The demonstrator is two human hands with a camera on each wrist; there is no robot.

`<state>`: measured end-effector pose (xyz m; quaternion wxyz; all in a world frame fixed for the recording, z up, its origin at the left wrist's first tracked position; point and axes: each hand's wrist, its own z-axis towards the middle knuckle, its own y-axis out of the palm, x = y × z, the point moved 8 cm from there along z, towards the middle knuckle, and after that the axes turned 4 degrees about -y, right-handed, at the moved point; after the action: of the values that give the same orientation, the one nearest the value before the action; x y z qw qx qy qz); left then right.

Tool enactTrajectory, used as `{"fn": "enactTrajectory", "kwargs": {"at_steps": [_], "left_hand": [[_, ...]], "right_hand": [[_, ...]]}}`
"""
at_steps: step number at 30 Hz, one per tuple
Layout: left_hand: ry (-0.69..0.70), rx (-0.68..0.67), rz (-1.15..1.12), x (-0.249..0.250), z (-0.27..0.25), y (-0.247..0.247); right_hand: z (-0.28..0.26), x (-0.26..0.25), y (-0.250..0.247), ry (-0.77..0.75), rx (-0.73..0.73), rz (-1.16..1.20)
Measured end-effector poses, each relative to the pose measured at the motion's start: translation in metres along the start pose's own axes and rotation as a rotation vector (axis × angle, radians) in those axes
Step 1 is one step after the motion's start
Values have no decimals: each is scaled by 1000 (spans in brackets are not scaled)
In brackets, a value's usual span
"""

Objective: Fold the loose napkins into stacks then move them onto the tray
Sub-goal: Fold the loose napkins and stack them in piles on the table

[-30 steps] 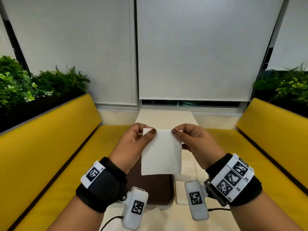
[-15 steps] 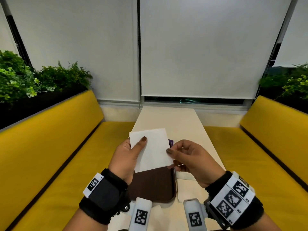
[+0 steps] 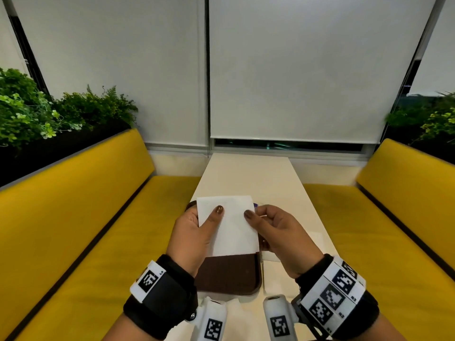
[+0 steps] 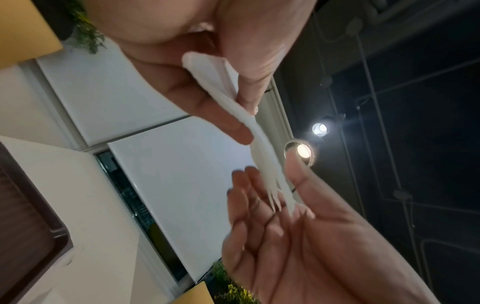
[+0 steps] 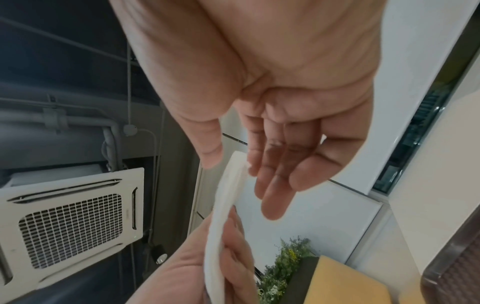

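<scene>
A folded white napkin [image 3: 231, 230] hangs in the air over the far half of the dark brown tray [image 3: 229, 276]. My left hand [image 3: 211, 215] pinches its left side, thumb on the front face and fingers behind; the left wrist view shows that same napkin [image 4: 259, 139] edge-on in this pinch. My right hand [image 3: 253, 215] holds the right edge lightly between the thumb and nearly straight fingers [image 5: 270, 185]. In the right wrist view the napkin [image 5: 226, 205] runs from those fingers down to the left hand [image 5: 221, 257].
Folded white napkins [image 3: 278, 274] lie on the cream table [image 3: 246, 173] just right of the tray, and another loose one [image 3: 234, 303] at its near edge. Yellow benches [image 3: 73, 217] flank the narrow table. Planters stand behind both benches.
The napkin, first held upright by its top corners, has come down and tilted back over the tray. My left thumb has slid onto its face and the right hand onto its right edge.
</scene>
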<state>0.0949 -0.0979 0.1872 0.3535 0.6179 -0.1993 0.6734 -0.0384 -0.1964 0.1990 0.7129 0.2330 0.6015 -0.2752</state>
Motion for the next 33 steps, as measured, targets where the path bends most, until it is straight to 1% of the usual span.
{"fn": "enactTrajectory", "kwargs": {"at_steps": [3, 7, 10, 13, 15, 19, 21, 29, 31, 33], "left_hand": [[22, -48, 65, 4, -6, 7], [41, -104, 77, 10, -14, 13], [0, -185, 68, 6, -20, 14], [-82, -266, 112, -2, -28, 17], [-95, -249, 131, -4, -30, 16], [-96, -216, 143, -7, -28, 15], [-99, -212, 167, -8, -27, 15], [-102, -223, 217, -14, -25, 14], [-65, -218, 228, -10, -25, 13], [-20, -200, 169, -2, -22, 13]], "right_hand": [[2, -10, -2, -34, 42, 119], [3, -14, -8, -62, 90, 249], [2, -15, -12, -86, 112, 265], [1, -15, -17, -105, 134, 254], [0, -13, -17, -91, 124, 247], [-2, -8, -10, -27, 47, 294], [-1, -5, -8, -4, 30, 300], [1, 0, -13, -21, 79, 232], [0, 0, -12, -20, 62, 235], [-2, 0, -8, -13, 26, 230]]}}
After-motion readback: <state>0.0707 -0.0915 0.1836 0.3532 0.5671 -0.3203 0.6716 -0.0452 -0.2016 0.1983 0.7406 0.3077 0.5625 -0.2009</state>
